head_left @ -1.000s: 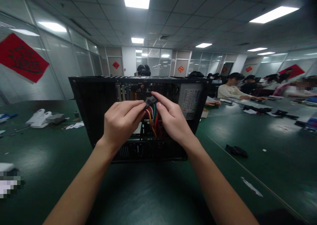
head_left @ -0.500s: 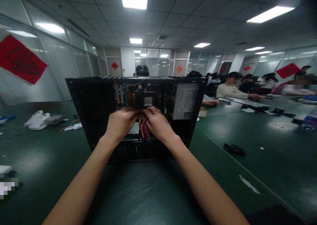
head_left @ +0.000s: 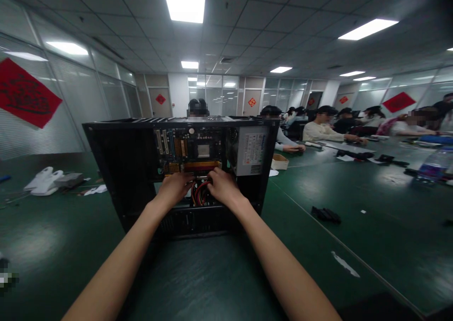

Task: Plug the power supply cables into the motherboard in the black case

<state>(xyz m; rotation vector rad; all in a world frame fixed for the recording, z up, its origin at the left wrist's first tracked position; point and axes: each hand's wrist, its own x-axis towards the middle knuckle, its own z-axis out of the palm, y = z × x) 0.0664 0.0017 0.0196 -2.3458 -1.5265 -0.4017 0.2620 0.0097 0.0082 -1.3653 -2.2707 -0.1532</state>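
An open black computer case (head_left: pixel 180 225) stands in front of me on the green table, its inside facing me. My left hand (head_left: pixel 175 189) reaches in just below the motherboard (head_left: pixel 170 153), fingers bent and pressed together. At the same height, my right hand (head_left: pixel 223 185) curls its fingers beside the bundle of coloured cables (head_left: pixel 200 194). A thin strip seems to span between the fingertips, too small to name. Above the hands are orange memory slots (head_left: pixel 203 166) and a square silver processor (head_left: pixel 203 151). The power supply (head_left: pixel 252 149) sits at upper right inside the case.
White plastic bags (head_left: pixel 43 180) and a grey box (head_left: pixel 69 180) lie on the left of the green table (head_left: pixel 300 255). To the right are a black cloth-like item (head_left: pixel 326 214), a paper scrap (head_left: pixel 345 264), a cardboard box (head_left: pixel 279 161) and a plastic bottle (head_left: pixel 435 164). Several people sit farther back.
Both hands have moved down, off the lower part of the motherboard, uncovering the orange slots. The cables now lie lower, in a loop. The whole view has shifted a little.
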